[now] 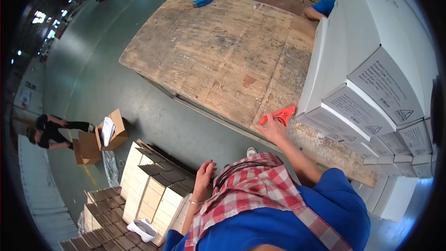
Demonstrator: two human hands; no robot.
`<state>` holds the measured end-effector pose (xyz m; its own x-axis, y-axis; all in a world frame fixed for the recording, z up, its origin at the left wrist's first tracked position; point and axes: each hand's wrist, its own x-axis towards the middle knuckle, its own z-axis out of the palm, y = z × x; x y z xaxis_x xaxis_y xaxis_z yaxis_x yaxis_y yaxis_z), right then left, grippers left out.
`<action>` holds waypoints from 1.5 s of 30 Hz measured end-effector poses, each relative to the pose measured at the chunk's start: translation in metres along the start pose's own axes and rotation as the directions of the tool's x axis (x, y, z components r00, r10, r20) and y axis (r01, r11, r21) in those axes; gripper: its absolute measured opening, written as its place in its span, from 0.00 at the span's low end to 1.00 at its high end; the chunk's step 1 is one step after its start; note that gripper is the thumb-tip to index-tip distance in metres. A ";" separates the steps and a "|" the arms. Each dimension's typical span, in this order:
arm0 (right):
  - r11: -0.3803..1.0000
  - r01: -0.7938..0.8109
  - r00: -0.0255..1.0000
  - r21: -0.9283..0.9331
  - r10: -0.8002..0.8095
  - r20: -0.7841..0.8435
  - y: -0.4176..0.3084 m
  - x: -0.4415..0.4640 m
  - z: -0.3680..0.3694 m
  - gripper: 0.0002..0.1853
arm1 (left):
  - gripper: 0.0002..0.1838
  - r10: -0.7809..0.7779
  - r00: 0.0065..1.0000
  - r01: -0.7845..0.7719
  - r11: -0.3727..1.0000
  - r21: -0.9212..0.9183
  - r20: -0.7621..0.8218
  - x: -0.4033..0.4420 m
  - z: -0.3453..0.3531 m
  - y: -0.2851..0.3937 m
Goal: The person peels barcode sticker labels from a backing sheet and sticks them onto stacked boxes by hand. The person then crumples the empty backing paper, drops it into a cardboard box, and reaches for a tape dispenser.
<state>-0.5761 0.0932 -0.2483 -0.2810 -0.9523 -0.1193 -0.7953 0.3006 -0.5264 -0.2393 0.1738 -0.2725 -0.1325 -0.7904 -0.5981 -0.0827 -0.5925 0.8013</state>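
My right hand (pixel 274 130) reaches over the near edge of the wooden table (pixel 218 51), its fingers closed on a flat red plastic tool with dark markings (pixel 285 113). The kind of tool cannot be told; its handle end is partly hidden by my fingers. Just beyond it stands the stack of white printed boxes (pixel 334 114). My left hand (pixel 204 174) hangs beside my checked apron (pixel 253 181), its fingers loosely bent and nothing in them. Below that hand are stacked flat cartons (pixel 160 176).
A blue tape dispenser (pixel 203 1) lies at the table's far edge. Behind the white boxes, another person's blue sleeve (pixel 324 6) shows. To the left, a person in dark clothes (pixel 55 128) is near an open carton (pixel 120 132). A white object (pixel 142 230) rests on the flat cartons.
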 end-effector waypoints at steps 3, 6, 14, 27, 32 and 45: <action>0.995 -0.098 0.995 -0.016 0.098 0.002 -0.008 -0.010 0.009 0.15 | 0.27 -0.001 0.994 -0.012 0.993 0.114 0.111 0.025 0.000 0.027; 0.981 -0.163 0.987 -0.107 0.161 -0.029 -0.006 -0.023 0.015 0.13 | 0.26 -0.041 0.961 -0.021 0.975 0.219 0.274 0.051 0.004 0.047; 0.948 -0.208 0.939 -0.239 0.126 -0.319 -0.021 -0.021 0.031 0.10 | 0.22 0.118 0.785 -0.423 0.820 0.387 0.608 0.150 0.031 0.132; 0.959 -0.166 0.934 -0.228 0.079 -0.348 -0.061 -0.052 0.034 0.08 | 0.19 0.311 0.541 -0.725 0.643 0.246 0.782 0.183 0.171 0.180; 0.931 -0.121 0.946 0.345 0.214 -0.245 -0.081 -0.075 0.020 0.09 | 0.21 0.500 0.444 -0.867 0.448 0.217 0.743 0.198 0.191 0.165; 0.872 0.447 0.895 -0.198 -0.438 0.087 -0.103 0.084 0.028 0.35 | 0.27 0.257 0.958 -0.286 0.884 0.370 0.128 0.116 -0.018 0.120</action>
<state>-0.5023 -0.0195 -0.2276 0.1439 -0.9883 0.0505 -0.9259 -0.1525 -0.3455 -0.2471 0.0078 -0.2459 -0.2743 -0.8896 -0.3653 -0.4006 -0.2397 0.8844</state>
